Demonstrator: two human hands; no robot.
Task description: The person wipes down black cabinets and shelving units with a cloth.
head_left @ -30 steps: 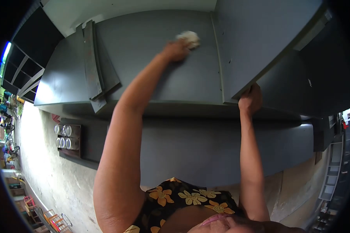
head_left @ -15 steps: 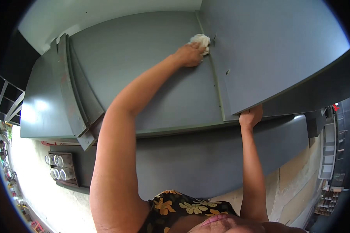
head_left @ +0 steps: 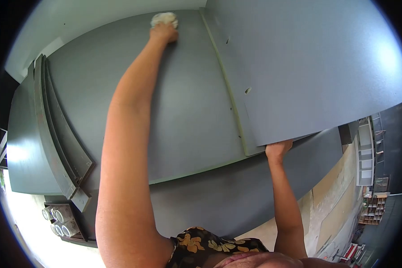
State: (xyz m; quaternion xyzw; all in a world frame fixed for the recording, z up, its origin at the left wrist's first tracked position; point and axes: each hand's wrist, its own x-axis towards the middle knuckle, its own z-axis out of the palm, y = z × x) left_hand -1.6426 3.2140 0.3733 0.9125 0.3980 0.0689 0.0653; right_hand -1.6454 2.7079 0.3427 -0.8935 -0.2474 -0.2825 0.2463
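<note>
With its fingers pressed onto a white, crumpled cloth [head_left: 164, 18], my left hand [head_left: 165, 33] is at the far edge of a broad grey board [head_left: 187, 98]. The arm is stretched out over this board. At the right, a second grey panel [head_left: 312, 67] overlaps the board and is raised along its near side. My right hand [head_left: 278, 149] grips that panel's near edge, its fingertips hidden beneath. Two small holes show in the panel near its left edge.
Long narrow grey strips [head_left: 60, 134] lie across the board's left part. Several glass jars [head_left: 62, 221] sit in a dark tray at the lower left. Below the board is another grey surface [head_left: 201, 201]. Pale shelving [head_left: 365, 154] stands at the far right.
My left hand has slid the cloth left and away from me, from beside the panel's edge to the board's far edge. My right hand keeps its hold. The view has shifted.
</note>
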